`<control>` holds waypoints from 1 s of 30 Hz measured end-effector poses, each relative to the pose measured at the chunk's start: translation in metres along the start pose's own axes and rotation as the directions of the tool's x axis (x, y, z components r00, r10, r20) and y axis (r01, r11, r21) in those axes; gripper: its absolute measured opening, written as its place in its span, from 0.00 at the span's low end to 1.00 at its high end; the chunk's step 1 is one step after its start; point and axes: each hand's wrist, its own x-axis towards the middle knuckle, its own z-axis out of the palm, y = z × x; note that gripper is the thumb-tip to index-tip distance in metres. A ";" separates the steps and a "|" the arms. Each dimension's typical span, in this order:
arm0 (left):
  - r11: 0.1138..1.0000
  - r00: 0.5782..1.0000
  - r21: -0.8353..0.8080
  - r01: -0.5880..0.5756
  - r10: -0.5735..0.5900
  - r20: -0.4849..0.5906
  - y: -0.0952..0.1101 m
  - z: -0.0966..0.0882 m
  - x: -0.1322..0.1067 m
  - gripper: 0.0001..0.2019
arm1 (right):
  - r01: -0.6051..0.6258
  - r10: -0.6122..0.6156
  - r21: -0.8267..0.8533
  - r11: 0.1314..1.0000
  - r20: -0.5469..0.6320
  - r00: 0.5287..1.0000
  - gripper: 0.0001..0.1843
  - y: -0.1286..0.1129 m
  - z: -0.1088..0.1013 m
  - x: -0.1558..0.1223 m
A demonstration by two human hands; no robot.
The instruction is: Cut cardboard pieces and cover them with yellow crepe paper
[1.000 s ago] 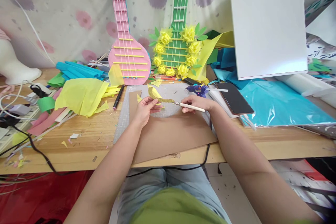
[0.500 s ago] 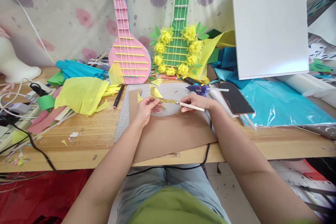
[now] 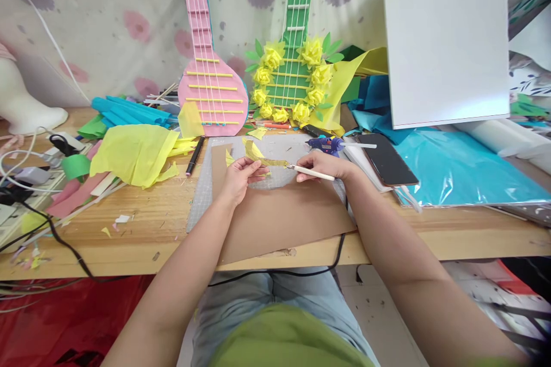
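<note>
My left hand (image 3: 238,180) pinches one end of a narrow yellow paper strip (image 3: 274,163) between thumb and fingers. In my right hand (image 3: 325,164) is a slim white-handled tool (image 3: 315,172); its metal tip meets the strip's right end. The exact kind of tip is too small to make out. Both hands are over a brown cardboard sheet (image 3: 284,221) with a rounded cut-out, which lies on a grey cutting mat (image 3: 198,200). A yellow paper scrap (image 3: 253,149) rests just beyond my left hand. Past my right hand lies a blue glue gun (image 3: 325,145).
A pink paper guitar (image 3: 210,89) and a green one (image 3: 289,77) with yellow flowers stand at the back. Yellow crepe paper (image 3: 131,152) and a black marker (image 3: 195,156) lie left. A phone (image 3: 385,160), blue wrapped sheets (image 3: 465,169) and a white board (image 3: 447,51) occupy the right.
The view has shifted very slightly. My hands, the yellow strip and the white-handled tool keep nearly the same places.
</note>
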 end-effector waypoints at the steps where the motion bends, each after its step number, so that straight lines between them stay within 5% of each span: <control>1: 1.000 1.000 0.003 0.000 0.000 0.005 0.000 0.000 0.000 0.11 | -0.001 0.001 0.003 1.000 0.008 1.000 0.23 -0.001 0.000 -0.001; 30: 0.997 0.999 -0.062 0.044 -0.044 0.014 0.001 0.002 -0.001 0.07 | 0.019 -0.019 0.060 0.998 0.006 1.000 0.23 -0.005 0.005 0.003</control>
